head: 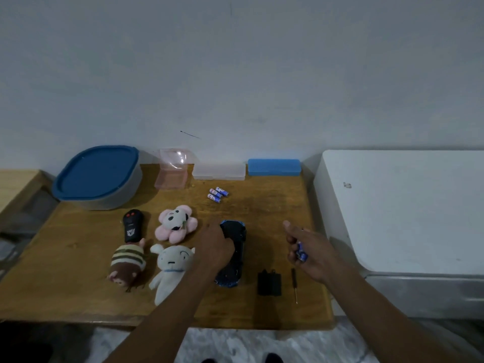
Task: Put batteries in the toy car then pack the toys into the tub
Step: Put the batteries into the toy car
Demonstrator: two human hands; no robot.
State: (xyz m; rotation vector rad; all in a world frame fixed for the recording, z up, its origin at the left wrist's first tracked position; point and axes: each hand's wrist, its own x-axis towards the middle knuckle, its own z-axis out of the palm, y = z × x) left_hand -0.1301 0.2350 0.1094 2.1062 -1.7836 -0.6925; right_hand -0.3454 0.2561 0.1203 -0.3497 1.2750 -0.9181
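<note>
The blue and black toy car (237, 247) lies upside down on the wooden table (275, 205). My left hand (214, 247) grips its left side. To the right, my right hand (307, 250) holds blue batteries (301, 251) in curled fingers above the table. Three more batteries (218, 194) lie further back. The black battery cover (269, 282) and a small screwdriver (294, 284) lie right of the car. The grey tub with a blue lid (97, 176) stands at the back left. A black remote (132, 225), a pink plush (175, 224), a striped plush (128, 264) and a white plush (171, 268) lie on the left.
An open pink plastic box (172, 169), a clear closed box (218, 171) and a blue box (273, 167) line the back edge by the wall. A white cabinet (406, 205) stands to the right of the table. Another wooden surface (15, 184) is at the far left.
</note>
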